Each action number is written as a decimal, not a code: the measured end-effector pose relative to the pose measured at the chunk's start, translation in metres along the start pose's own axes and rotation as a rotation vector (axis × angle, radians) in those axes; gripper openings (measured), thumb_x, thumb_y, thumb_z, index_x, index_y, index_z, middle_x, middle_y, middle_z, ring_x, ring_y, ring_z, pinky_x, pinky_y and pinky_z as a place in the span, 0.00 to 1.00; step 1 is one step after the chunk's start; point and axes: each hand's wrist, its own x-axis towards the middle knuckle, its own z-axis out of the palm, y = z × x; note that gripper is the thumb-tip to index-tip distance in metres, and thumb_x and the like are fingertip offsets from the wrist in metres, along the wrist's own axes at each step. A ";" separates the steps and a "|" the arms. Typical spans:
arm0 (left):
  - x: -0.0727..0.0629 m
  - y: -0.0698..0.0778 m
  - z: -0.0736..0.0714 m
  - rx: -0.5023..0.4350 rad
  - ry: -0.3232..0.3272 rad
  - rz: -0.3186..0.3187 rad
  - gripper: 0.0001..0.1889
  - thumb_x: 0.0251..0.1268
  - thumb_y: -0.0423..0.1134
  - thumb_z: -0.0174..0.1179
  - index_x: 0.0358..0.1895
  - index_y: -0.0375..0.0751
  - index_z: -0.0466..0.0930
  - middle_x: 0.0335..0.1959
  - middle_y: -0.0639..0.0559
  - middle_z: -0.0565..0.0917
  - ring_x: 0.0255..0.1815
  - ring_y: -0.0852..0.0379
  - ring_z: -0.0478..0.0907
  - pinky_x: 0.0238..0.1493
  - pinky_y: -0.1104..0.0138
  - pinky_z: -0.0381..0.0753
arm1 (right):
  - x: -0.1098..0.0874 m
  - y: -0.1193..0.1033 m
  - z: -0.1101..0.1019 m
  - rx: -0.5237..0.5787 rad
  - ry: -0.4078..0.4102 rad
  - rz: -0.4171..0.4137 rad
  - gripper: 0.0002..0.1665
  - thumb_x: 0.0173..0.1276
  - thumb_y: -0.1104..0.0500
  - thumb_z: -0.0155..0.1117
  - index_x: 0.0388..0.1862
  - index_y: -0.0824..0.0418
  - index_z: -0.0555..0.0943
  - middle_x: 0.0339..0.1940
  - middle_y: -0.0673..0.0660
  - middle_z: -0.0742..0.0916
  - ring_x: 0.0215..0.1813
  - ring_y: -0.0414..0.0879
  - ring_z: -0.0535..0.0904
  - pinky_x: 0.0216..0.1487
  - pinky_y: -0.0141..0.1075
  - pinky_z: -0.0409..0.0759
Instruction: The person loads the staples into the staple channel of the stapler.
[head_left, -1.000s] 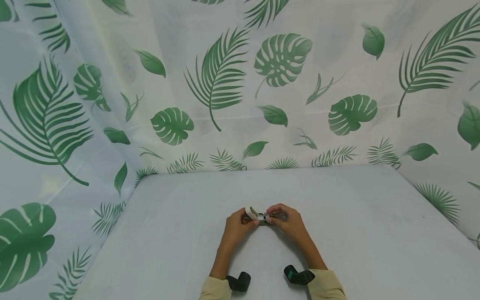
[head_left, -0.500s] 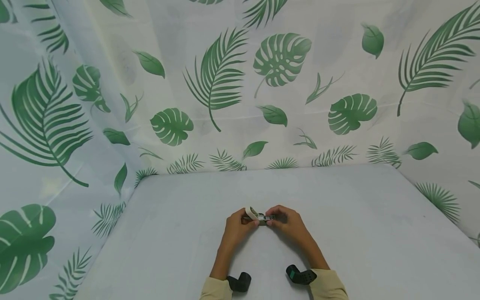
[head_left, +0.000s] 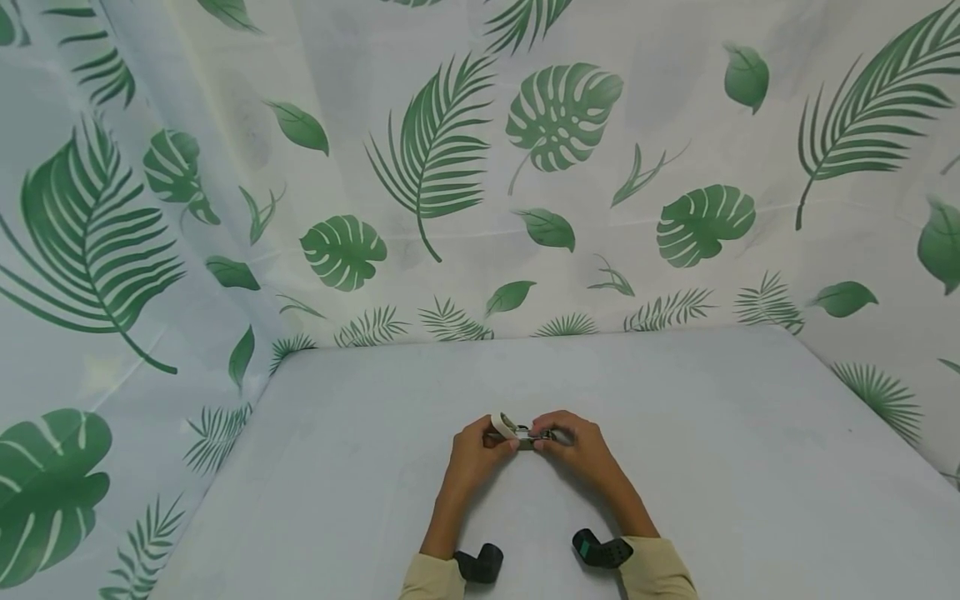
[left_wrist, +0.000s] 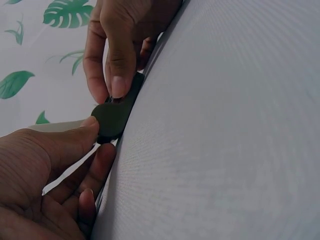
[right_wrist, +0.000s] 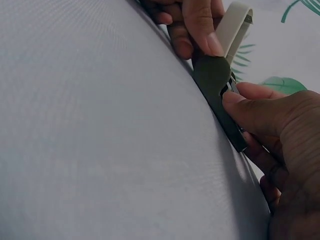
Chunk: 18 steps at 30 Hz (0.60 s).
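Note:
A small stapler with a dark green base rests on the white table near its front middle. Its cream top cover is raised, tilted up on the left-hand side, and the metal rail shows between the hands. My left hand grips the hinge end, thumb on the green side in both wrist views. At the rail, my right hand pinches the stapler with thumb and index finger, the other fingers curled behind it. Those fingertips hide part of the rail.
The white tabletop spreads around the hands. Leaf-printed cloth hangs behind the table and at both sides. Black wrist devices sit at both beige cuffs.
My right fingers first shifted slightly right, baring more of the rail, then came back over it. The left hand and the stapler have stayed nearly still.

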 end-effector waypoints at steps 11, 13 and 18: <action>-0.001 -0.003 0.001 -0.016 -0.005 -0.007 0.13 0.58 0.40 0.70 0.44 0.40 0.82 0.38 0.46 0.87 0.34 0.58 0.82 0.35 0.68 0.78 | -0.001 -0.001 0.002 -0.015 0.004 0.034 0.12 0.55 0.63 0.75 0.39 0.56 0.86 0.46 0.53 0.89 0.55 0.54 0.82 0.61 0.55 0.73; 0.000 -0.003 0.001 -0.017 -0.004 -0.005 0.13 0.58 0.40 0.70 0.44 0.40 0.82 0.38 0.46 0.87 0.34 0.58 0.83 0.35 0.68 0.78 | -0.001 -0.001 0.002 -0.014 0.007 0.027 0.12 0.54 0.63 0.75 0.38 0.56 0.86 0.46 0.53 0.89 0.55 0.55 0.82 0.61 0.55 0.72; 0.001 -0.003 0.001 -0.011 -0.002 -0.004 0.13 0.58 0.40 0.70 0.44 0.39 0.82 0.38 0.46 0.87 0.34 0.59 0.82 0.35 0.68 0.78 | 0.001 -0.001 0.001 -0.036 0.005 0.044 0.12 0.54 0.64 0.75 0.37 0.55 0.85 0.46 0.53 0.89 0.54 0.53 0.83 0.60 0.53 0.74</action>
